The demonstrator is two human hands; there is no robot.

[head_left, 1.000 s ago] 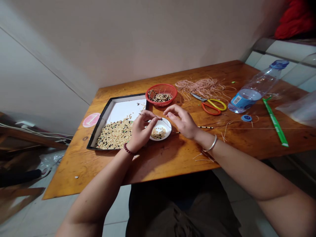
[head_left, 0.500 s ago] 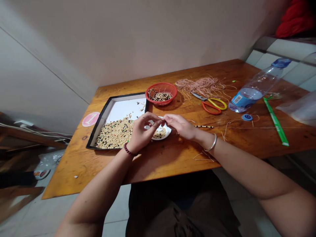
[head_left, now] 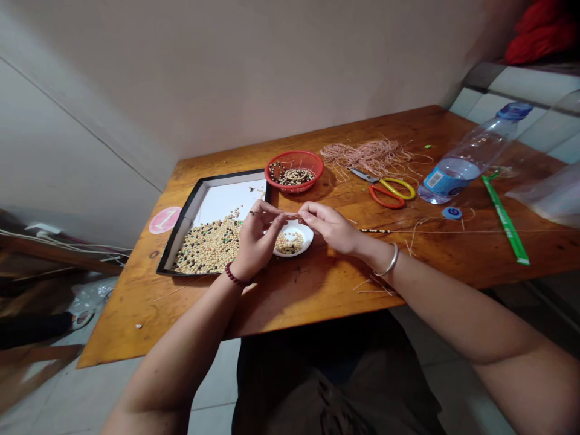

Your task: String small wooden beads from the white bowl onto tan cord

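Note:
Above a small white dish (head_left: 293,252) of beads, my left hand (head_left: 259,234) and my right hand (head_left: 333,228) meet at the fingertips, both closed in a pinch. From behind my right hand a beaded string (head_left: 375,231) runs to the right, with dark and cream beads close to the hand and bare thread beyond. What my left fingertips pinch is too small to make out. Left of my left hand lies a black-rimmed tray (head_left: 168,244) of loose cream, black and green beads. A red basket (head_left: 294,188) behind my hands holds strung beads.
Behind to the right lie a tangle of pink string (head_left: 362,158) and scissors (head_left: 392,192) with red and yellow handles. Farther right are a plastic bottle (head_left: 453,175), a blue cap (head_left: 452,212) and a green strip (head_left: 505,217). A round pink label (head_left: 164,220) sits left of the tray.
My hands have drawn slightly apart at the fingertips, the left shifting a little left, so more of the white dish shows beneath them. The beaded string stays by my right hand.

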